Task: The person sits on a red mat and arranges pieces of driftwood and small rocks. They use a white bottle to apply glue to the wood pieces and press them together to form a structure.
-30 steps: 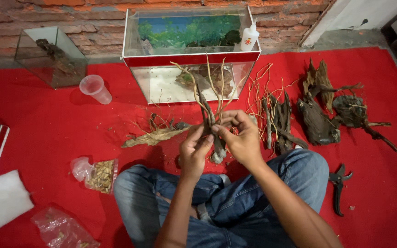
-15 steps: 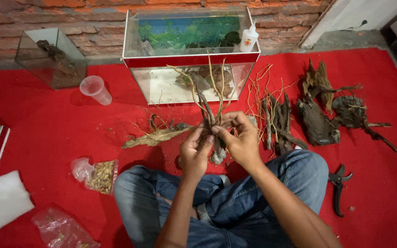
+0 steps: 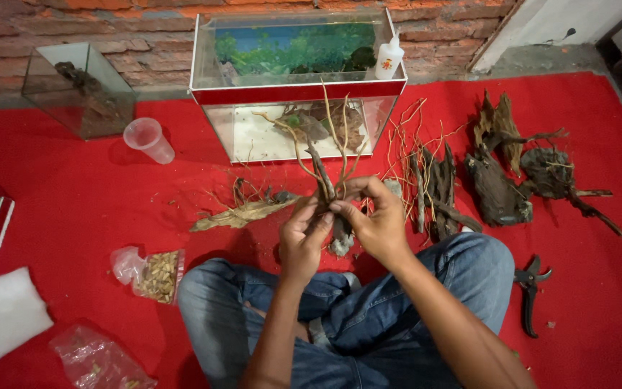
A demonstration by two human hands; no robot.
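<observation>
So, branchy driftwood piece [image 3: 323,176] pinched upright between left hand [image 3: 302,238] and right hand [image 3: 377,225], both grips closed on it. Aquarium [image 3: 296,92] at 12 o'clock holds some wood; more roots [image 3: 430,180] unplaced at 2.

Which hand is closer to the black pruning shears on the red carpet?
Right. The right hand is on the branched twig, on the shears' side; the left hand is beyond it, farther away.

Left hand [image 3: 304,234]: raised before the crossed legs, fingers curled, thumb pressing inward. Right hand [image 3: 377,223]: beside it, touching it, fingers pinched closed. Both forearms bare, angled forward, converging.
</observation>
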